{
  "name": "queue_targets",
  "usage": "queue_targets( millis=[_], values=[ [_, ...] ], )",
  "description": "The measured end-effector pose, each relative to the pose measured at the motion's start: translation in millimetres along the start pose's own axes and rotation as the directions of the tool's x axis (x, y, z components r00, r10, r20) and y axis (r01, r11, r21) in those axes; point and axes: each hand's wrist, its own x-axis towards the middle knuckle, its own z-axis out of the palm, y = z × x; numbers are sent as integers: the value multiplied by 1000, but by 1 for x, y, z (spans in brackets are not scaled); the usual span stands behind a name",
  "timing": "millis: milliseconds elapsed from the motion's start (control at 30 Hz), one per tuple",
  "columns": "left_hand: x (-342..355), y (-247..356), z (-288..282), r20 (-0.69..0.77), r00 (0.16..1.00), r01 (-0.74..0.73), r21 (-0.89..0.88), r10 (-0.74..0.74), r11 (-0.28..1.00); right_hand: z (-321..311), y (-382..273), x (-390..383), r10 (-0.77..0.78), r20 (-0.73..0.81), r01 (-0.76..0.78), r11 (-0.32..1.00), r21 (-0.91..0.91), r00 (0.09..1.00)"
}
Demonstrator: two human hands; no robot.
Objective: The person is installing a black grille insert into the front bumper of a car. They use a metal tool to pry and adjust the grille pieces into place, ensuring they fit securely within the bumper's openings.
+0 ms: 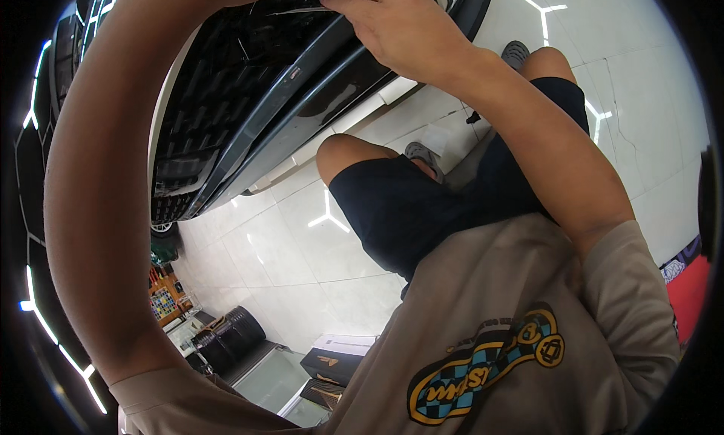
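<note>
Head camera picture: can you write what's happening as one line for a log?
right hand: fingertips on top edge of black car grille | left hand: out of view, arm raised | posture: crouched on white tiled floor

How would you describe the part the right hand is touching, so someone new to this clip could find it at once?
Start at the white car front across the top of the picture. Its face is filled by a black mesh grille, and below that runs a glossy dark trim strip. The right hand rests its fingertips on the strip's upper end; unlike the grille, it is smooth, shiny and unperforated.
</note>
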Motion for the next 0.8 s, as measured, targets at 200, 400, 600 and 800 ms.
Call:
queue_targets(
  millis=[200,400,600,800],
  values=[
    [4,0,5,6,998,57,36,-57,998,-21,6,11,-271,102,277,960,-46,957],
    [5,3,5,18,999,35,148,-38,988,-25,4,12,-206,-1,205,975,87,979],
    [3,5,6,-8,1000,31,112,-31,993,-23,5,12,-217,-20,218,971,96,976],
    [6,1,9,-2,999,48,89,-48,995,-26,8,17,-265,-13,265,964,28,964]
  ],
)
